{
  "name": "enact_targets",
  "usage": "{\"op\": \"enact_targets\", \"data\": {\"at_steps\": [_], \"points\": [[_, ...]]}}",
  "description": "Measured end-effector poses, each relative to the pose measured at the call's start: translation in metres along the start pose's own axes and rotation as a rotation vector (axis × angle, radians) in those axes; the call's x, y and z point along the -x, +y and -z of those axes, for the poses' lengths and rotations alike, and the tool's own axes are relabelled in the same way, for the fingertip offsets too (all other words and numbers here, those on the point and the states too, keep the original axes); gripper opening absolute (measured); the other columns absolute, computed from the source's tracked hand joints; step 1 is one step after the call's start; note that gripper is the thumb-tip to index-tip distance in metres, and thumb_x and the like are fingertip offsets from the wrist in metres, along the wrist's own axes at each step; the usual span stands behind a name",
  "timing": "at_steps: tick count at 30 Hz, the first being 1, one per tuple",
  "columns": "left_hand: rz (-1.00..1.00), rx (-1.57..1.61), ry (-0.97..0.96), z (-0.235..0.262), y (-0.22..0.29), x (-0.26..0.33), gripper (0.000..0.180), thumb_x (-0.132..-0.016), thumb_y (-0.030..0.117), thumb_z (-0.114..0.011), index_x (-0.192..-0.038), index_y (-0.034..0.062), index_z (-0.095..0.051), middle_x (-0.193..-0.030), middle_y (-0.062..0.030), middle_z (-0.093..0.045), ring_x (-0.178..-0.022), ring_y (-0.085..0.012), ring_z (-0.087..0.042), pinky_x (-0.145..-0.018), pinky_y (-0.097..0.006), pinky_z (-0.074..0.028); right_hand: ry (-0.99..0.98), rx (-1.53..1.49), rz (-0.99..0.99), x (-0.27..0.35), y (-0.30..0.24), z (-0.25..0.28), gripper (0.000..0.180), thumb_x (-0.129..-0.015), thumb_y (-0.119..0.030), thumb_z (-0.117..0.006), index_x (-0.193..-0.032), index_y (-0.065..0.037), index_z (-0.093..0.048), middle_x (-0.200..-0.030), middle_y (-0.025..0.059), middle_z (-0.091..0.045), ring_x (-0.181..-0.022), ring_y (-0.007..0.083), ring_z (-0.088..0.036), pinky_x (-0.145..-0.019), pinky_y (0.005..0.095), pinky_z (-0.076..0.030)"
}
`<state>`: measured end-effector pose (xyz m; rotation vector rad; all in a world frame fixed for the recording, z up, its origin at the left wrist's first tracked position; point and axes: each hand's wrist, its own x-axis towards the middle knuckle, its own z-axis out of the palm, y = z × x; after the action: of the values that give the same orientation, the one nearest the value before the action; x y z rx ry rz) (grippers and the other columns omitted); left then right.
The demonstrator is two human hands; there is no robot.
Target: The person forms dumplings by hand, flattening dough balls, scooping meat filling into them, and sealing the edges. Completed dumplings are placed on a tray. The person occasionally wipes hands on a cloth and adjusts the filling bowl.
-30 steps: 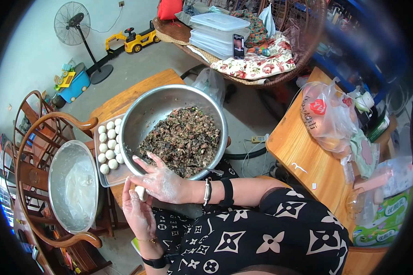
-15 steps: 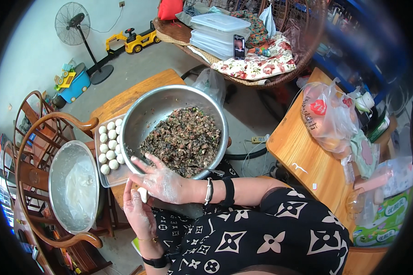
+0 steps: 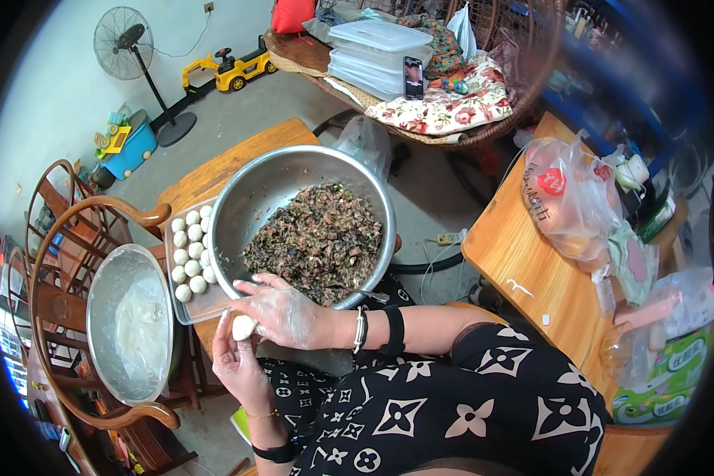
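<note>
A small white piece of dough (image 3: 243, 328) sits between my two floury hands, just in front of a large metal bowl. The fingers of my left hand (image 3: 240, 363) are curled round it from below. My right hand (image 3: 284, 312) comes across from the right and closes on the same dough from above; its thumb is hidden. Dark chopped filling (image 3: 317, 242) lies in the metal bowl (image 3: 228, 202), with a metal utensil handle (image 3: 373, 296) at its near rim. Left of this bowl, a clear plastic tray (image 3: 202, 309) carries several round white dough balls (image 3: 194, 251).
At the left, a second metal bowl (image 3: 95, 317) holding white floury material stands on a wooden chair (image 3: 155, 412). A wooden table (image 3: 492, 246) with plastic bags (image 3: 567, 206) is at my right. Beyond are a rattan seat (image 3: 452, 143), stacked plastic containers (image 3: 373, 67) and a standing fan (image 3: 143, 71).
My left hand has turned and shifted slightly, so more of the white dough shows. The fingers of my right hand have drawn closer together and come down nearer to it.
</note>
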<state>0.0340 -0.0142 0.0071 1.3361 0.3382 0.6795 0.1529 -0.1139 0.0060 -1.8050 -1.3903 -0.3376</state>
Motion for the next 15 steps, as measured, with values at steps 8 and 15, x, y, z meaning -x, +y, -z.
{"op": "enact_targets", "data": {"at_steps": [8,15], "points": [[-0.265,-0.355,0.090,-0.001,-0.008,-0.001,0.040,-0.092,-0.011,-0.058,-0.132,-0.0052,-0.056,-0.111,-0.0132,-0.070,-0.095,-0.0147,-0.068,-0.078,-0.029,-0.057,-0.263,-0.148,-0.109,-0.009,-0.009,0.022,0.047,-0.081,-0.014,-0.069,-0.124,0.001,-0.058,-0.105,0.0172,-0.069,-0.100,0.0325,-0.068,-0.081,0.0417,-0.056],[-0.514,-0.729,0.166,-0.003,-0.003,-0.004,0.037,-0.086,-0.008,-0.066,-0.122,-0.0022,-0.064,-0.104,-0.0135,-0.072,-0.086,-0.0185,-0.069,-0.073,-0.029,-0.055,0.004,-0.046,0.011,-0.005,-0.007,0.011,0.041,-0.082,-0.009,-0.064,-0.121,0.002,-0.058,-0.101,0.0207,-0.068,-0.087,0.0369,-0.070,-0.077,0.0429,-0.056]]}}
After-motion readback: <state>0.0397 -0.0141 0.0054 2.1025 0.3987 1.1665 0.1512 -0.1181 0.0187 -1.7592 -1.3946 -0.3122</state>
